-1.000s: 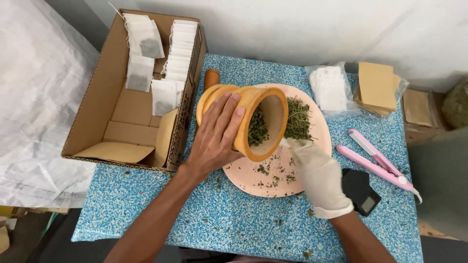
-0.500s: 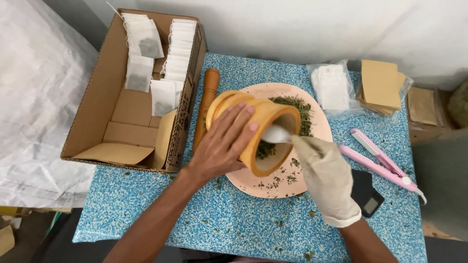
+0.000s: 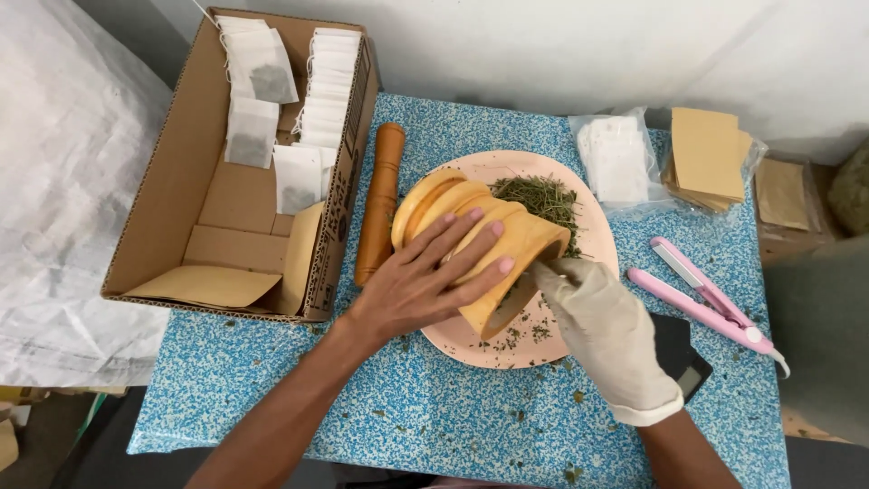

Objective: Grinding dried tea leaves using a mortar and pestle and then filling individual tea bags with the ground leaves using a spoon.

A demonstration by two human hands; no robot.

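**K:** Since a second ago: wooden mortar (image 3: 493,249) tipped further, mouth now facing down toward 5 o'clock over the pink plate (image 3: 593,226). Before, you could see herbs inside it; now the opening is mostly turned away.

**R:** Hands?

**K:** Left hand (image 3: 425,281) bare, fingers spread across the mortar's side, holding it tilted. Right hand (image 3: 602,330) in a white glove, fingertips at the mortar mouth. Whether it pinches anything — cannot tell, fingertips hidden by the rim.

**R:** Containers?

**K:** Plate holds a pile of dried green herbs (image 3: 543,197) at 12 o'clock of the mortar, loose flakes at 5. Cardboard box (image 3: 172,190) at 9 o'clock: filled tea bags (image 3: 258,77) lying flat, a row of empty ones (image 3: 330,86) stacked upright. Clear bags at 2 o'clock hold white sachets (image 3: 615,158) and brown envelopes (image 3: 706,154).

**R:** Other?

**K:** Wooden pestle (image 3: 380,204) lies between box and plate. Pink sealer (image 3: 701,294) at 3 o'clock. Dark object (image 3: 683,358) under the gloved wrist, partly covered, unidentifiable. Mortar contents not visible.
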